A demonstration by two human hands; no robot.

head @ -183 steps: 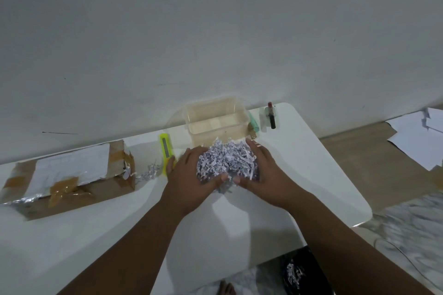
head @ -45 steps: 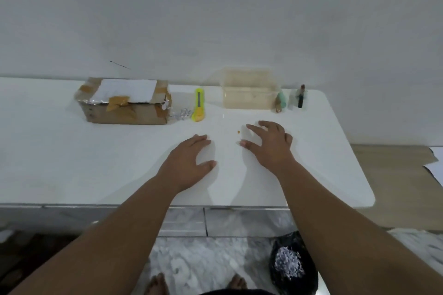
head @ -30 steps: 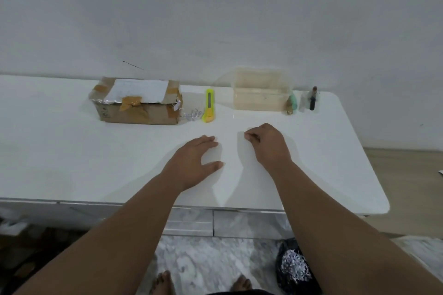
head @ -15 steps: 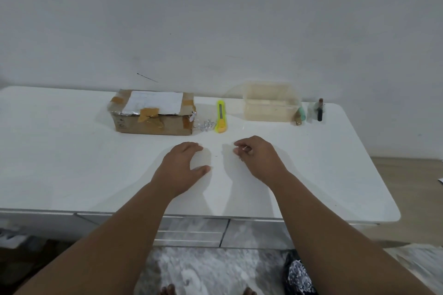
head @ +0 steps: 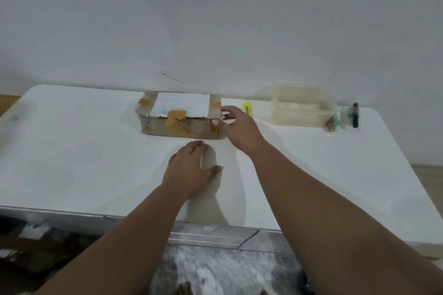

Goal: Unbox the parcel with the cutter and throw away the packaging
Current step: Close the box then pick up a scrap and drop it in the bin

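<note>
On the white table [head: 72, 151], the spread fingers [head: 227, 110] of the right hand [head: 239, 129] touch the right end of the box [head: 177, 124] without clasping it. The hand hides most of the yellow cutter [head: 247, 107] at the box's 3 o'clock. The left hand [head: 189, 170] lies flat at 6 o'clock. A clear tub [head: 299, 110] stands farther right.

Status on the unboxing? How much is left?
Done, apparently: tape on the cardboard box looks slit along the lid, and a clear container stands on the table. In hand: the right hand is at the box's right end; the left hand lies flat on the table. Left: binning the box; the cutter lies beside it.
</note>
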